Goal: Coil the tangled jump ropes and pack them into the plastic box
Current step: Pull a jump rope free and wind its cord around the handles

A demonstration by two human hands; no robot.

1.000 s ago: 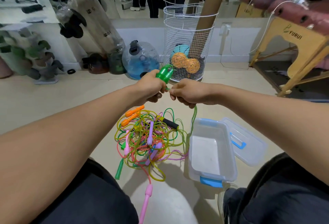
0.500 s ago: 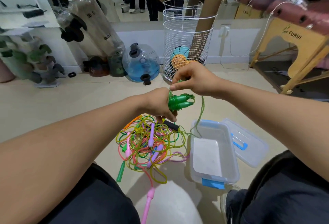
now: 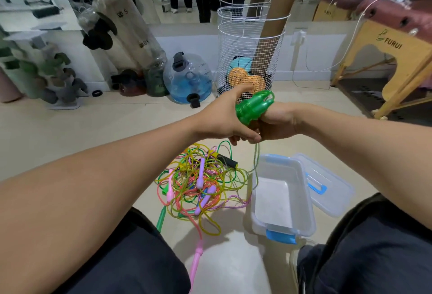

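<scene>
Floor: pale tile (image 3: 70,134) fills the middle of the frame, with a mirrored wall along the top edge.
Upper left: clear cylinders (image 3: 131,34) lean against the wall; a blue water jug (image 3: 187,78) stands on the floor just right of them.
Top centre: white wire basket (image 3: 252,43) holds cardboard tubes and an orange ball.
Left hand: (image 3: 224,118) raised at frame centre, fingers curled round the green handles (image 3: 253,107), thumb pointing up toward the basket.
Green handles: two held together, tilted up to the right, between the two hands.
Right hand: (image 3: 278,123) touching the left one, fingers curled under; it seems to pinch the green cord (image 3: 256,160) below the handles, though the grip itself is hidden.
Green cord: hangs down from the hands to the left rim of the box.
Tangle: (image 3: 201,183) yellow, green, pink and purple ropes heaped on the floor, lower centre, just left of the box; a pink handle (image 3: 197,258) trails toward the bottom edge.
Box: (image 3: 308,202) clear plastic with blue latches, open, right of the tangle, nothing in it but a white bottom.
Lid: (image 3: 332,188) lies flat against the box's right side.
Upper right: wooden table leg marked FURUI (image 3: 388,43).
Bottom corners: dark trouser knees (image 3: 117,258) on both sides.
</scene>
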